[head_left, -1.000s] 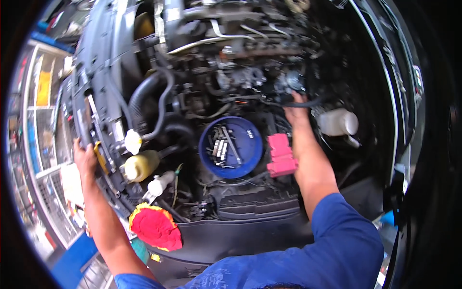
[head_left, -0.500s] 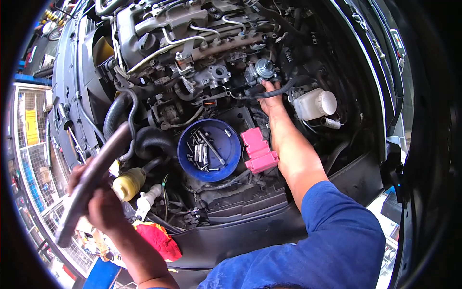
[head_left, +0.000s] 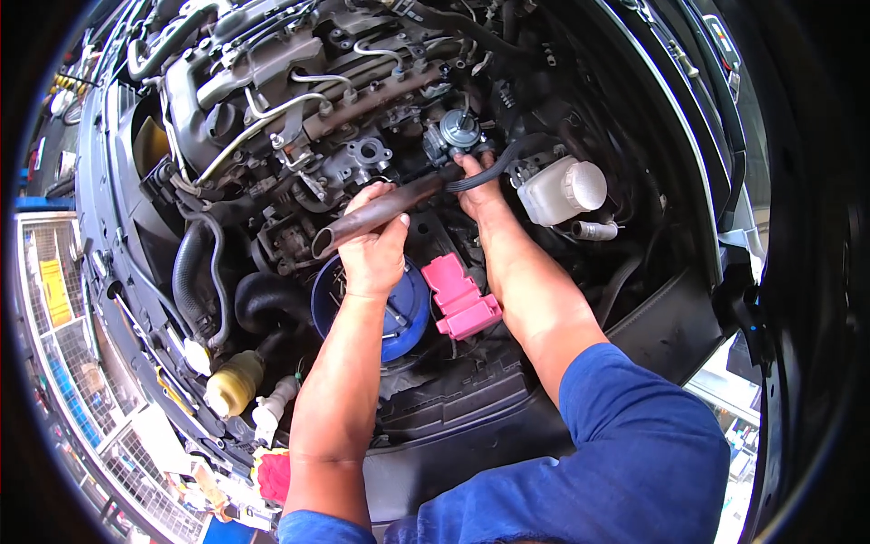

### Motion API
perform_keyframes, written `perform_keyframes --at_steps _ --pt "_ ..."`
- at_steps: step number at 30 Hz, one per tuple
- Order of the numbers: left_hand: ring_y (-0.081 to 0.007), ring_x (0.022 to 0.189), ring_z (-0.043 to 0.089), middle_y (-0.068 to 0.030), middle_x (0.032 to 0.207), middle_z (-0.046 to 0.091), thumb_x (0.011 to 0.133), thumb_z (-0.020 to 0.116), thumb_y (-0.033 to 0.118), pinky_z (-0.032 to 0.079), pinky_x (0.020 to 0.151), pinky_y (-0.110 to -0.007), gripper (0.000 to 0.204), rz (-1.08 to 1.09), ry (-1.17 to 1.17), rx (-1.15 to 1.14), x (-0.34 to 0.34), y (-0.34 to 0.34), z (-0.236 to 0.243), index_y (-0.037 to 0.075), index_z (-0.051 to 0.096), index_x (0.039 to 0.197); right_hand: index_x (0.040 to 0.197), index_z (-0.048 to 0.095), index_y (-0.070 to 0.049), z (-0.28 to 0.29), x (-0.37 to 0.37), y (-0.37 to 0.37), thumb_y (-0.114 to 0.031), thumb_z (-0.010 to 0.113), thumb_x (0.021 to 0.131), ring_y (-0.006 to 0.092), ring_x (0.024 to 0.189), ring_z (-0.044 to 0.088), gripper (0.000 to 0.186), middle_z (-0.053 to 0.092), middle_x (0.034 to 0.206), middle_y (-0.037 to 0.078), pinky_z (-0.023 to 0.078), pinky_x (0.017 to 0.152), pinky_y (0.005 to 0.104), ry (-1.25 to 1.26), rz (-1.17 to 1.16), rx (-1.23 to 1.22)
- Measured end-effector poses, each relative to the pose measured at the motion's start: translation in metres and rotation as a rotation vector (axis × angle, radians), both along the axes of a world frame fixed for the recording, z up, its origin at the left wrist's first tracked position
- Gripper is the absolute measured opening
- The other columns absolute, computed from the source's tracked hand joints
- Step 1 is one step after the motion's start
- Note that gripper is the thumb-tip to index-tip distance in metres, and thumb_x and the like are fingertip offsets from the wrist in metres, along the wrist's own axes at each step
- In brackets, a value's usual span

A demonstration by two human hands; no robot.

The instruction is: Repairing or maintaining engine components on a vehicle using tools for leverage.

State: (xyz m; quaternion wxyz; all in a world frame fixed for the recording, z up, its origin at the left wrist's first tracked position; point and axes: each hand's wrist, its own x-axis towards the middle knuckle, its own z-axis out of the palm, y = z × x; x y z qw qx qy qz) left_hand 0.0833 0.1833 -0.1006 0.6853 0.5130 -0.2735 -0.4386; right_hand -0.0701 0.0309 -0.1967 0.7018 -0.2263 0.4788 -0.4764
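Note:
My left hand [head_left: 374, 263] is closed round a dark, rusty metal tube [head_left: 349, 227], its open end toward the lower left and its far end near my right hand [head_left: 478, 198]. My right hand is closed just below a silvery round valve [head_left: 459, 127], beside a black hose [head_left: 503, 166]; what its fingers grip is partly hidden. A blue bowl [head_left: 408, 326] of metal tools lies under my left forearm. A pink plastic cover [head_left: 460, 299] sits between my arms, and a white reservoir [head_left: 553, 195] stands to the right.
The engine [head_left: 245, 82] fills the upper bay, with hoses and a yellowish reservoir [head_left: 234, 385] at left. A red cloth [head_left: 272, 471] lies on the front edge. Wire-mesh cages [head_left: 54, 317] stand beyond the car at left; the bay's side rail [head_left: 689, 109] runs along the right.
My left hand left the car's left edge, appeared with the tube half a second ago, and has moved right over the bowl toward the valve. My right hand stays beneath the valve.

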Motion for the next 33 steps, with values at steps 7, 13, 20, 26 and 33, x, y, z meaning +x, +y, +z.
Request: perform_keyframes --at_steps 7,13,20,26,33 --pt "-0.0328 0.127 0.054 -0.0129 0.134 0.056 0.086 0.073 0.042 0.05 0.099 -0.051 0.055 0.125 0.571 -0.305 0.005 0.033 0.022 0.02 0.047 0.129 0.133 0.04 -0.02 0.006 -0.005 -0.003 -0.007 0.068 0.085 0.0215 0.094 0.06 0.058 0.056 0.111 0.006 0.052 0.071 0.0433 -0.03 0.012 0.032" --pt "-0.0273 0.107 0.06 -0.0082 0.113 0.063 0.086 0.074 0.046 0.052 0.085 -0.044 0.042 0.351 0.585 0.109 0.01 0.03 0.014 0.015 0.056 0.109 0.126 0.045 -0.017 -0.001 0.003 0.002 -0.006 0.065 0.083 0.0229 0.1 0.06 0.049 0.056 0.115 0.006 0.053 0.082 0.0424 -0.041 -0.012 -0.008" --pt "-0.0228 0.094 0.061 -0.0071 0.103 0.063 0.085 0.077 0.042 0.052 0.077 -0.039 0.049 0.264 0.612 0.242 0.006 0.012 0.007 0.007 0.056 0.112 0.135 0.042 -0.015 -0.017 -0.006 -0.006 -0.009 0.062 0.086 0.0228 0.106 0.055 0.053 0.053 0.12 0.007 0.052 0.084 0.0442 0.017 -0.059 -0.056" --pt "-0.0176 0.088 0.062 -0.0048 0.099 0.062 0.084 0.08 0.031 0.056 0.067 -0.033 0.041 0.188 0.167 0.295 0.001 -0.013 0.015 0.006 0.061 0.11 0.134 0.04 -0.011 -0.011 -0.001 -0.007 -0.01 0.06 0.088 0.0208 0.088 0.06 0.05 0.055 0.113 0.007 0.052 0.069 0.0364 -0.005 -0.096 -0.006" --pt "-0.019 0.081 0.064 -0.0086 0.091 0.066 0.073 0.089 0.031 0.052 0.076 -0.032 0.043 0.038 -0.244 0.248 -0.039 -0.078 0.097 0.0 0.067 0.092 0.09 0.06 -0.013 -0.009 0.002 -0.005 -0.035 0.057 0.093 0.0186 0.08 0.061 0.022 0.06 0.086 0.003 0.052 0.071 0.0348 -0.36 -0.048 0.172"
